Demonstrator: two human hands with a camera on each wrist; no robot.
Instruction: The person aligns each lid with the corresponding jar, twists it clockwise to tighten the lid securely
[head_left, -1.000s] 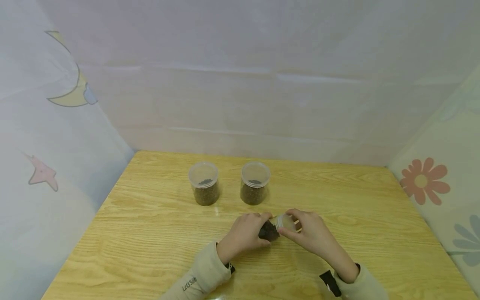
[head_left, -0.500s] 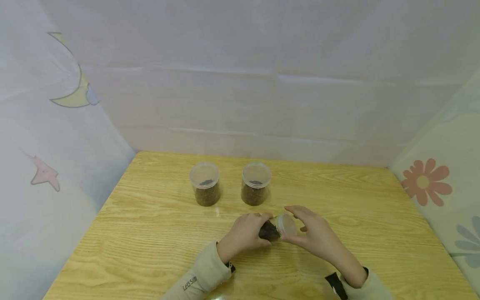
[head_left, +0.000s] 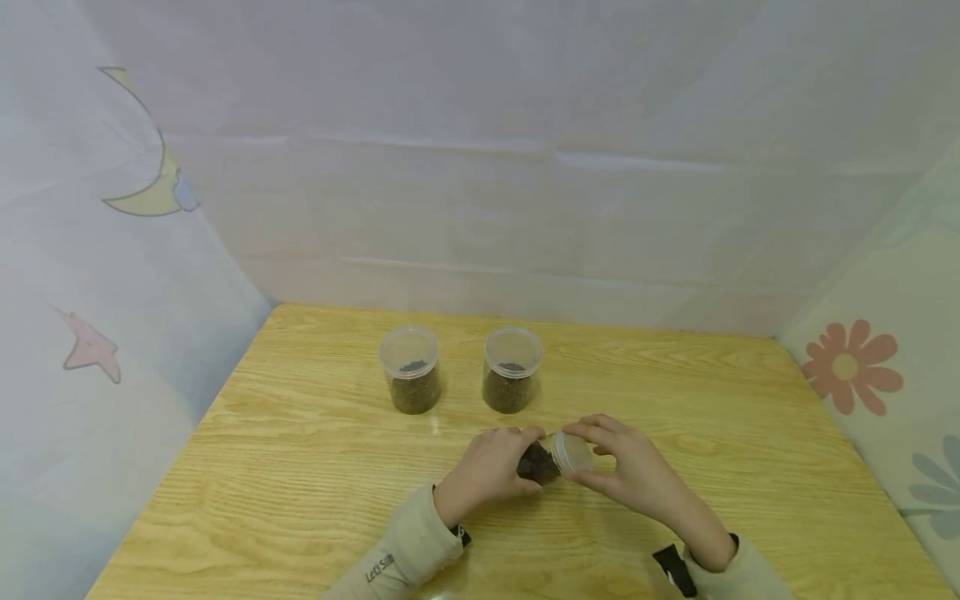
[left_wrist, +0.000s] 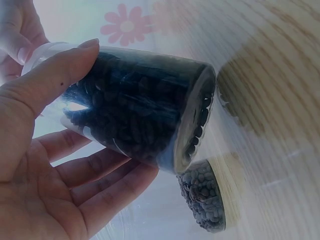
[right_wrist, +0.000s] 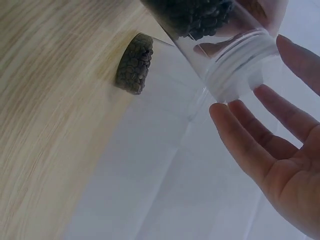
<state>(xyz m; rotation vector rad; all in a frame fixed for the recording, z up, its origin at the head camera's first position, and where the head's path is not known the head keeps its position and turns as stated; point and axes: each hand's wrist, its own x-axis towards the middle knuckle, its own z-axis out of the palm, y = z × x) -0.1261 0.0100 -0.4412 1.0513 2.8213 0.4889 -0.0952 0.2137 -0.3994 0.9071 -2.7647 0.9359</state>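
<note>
My left hand [head_left: 483, 467] grips a clear plastic jar [left_wrist: 140, 107], tilted with its lidded end to the right. Dark beans, like coffee beans, fill part of it. In the left wrist view, its thumb lies over the upper side and its fingers support the lower side. My right hand [head_left: 633, 471] is at the jar's pale translucent lid [head_left: 576, 452], with thumb and fingertips on opposite edges. The right wrist view shows the fingertips against the ridged lid [right_wrist: 245, 65], which sits on the jar's mouth.
Two similar lidded jars stand upright farther back on the wooden table [head_left: 300, 467], a left one [head_left: 415, 387] and a right one [head_left: 510, 387], both partly filled with dark beans. A pale printed cloth [head_left: 480, 208] hangs behind and at both sides.
Half a second ago my right hand's fingers were spread wider off the lid; now they have closed in on its edge again. My left hand and the jar have stayed put.
</note>
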